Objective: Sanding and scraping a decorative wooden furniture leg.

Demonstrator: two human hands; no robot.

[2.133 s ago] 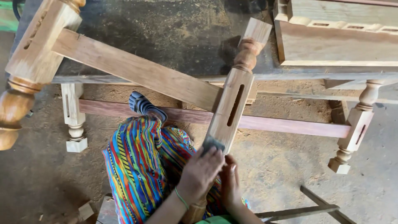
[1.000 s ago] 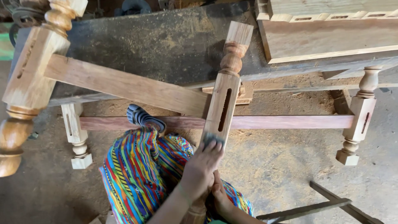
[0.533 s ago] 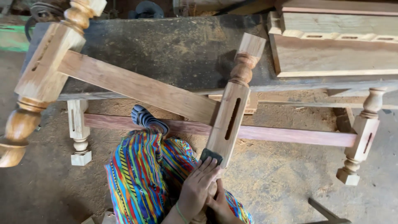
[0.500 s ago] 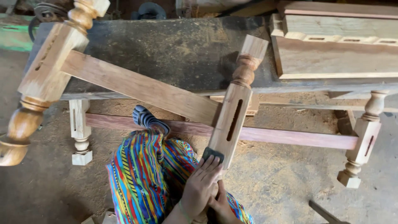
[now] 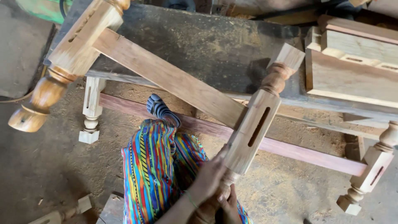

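1. The left hand (image 5: 210, 177) is wrapped round the lower end of a pale turned wooden leg with a long mortise slot (image 5: 253, 130), fingers curled against its left face; whether a sanding pad sits under the palm I cannot tell
2. The right hand (image 5: 229, 200) sits just below, fingers pointing up and touching the rounded underside of the same leg where the square section ends; it looks closed on it, mostly hidden behind the left wrist
3. The left forearm comes up from the bottom edge with a thin green band at the wrist, crossing in front of the right hand
4. The slotted leg tilts up and to the right, its turned top and square end (image 5: 286, 62) resting on the dark, sawdust-covered workbench top (image 5: 199, 41)
5. A broad reddish-brown wooden rail (image 5: 166, 76) joins that leg to a second, darker turned leg with a bulbous foot (image 5: 45, 93) hanging off the bench's left end
6. Beneath the hands lies a brightly striped multicoloured cloth over the person's lap (image 5: 153, 174), with a striped sandal (image 5: 159, 108) just beyond it
7. A box-like pale wooden frame with cut slots (image 5: 352, 74) sits on the bench at right; its inside is out of view
8. Lower down, a reddish stretcher bar (image 5: 298, 151) runs between two small turned legs above the dusty floor
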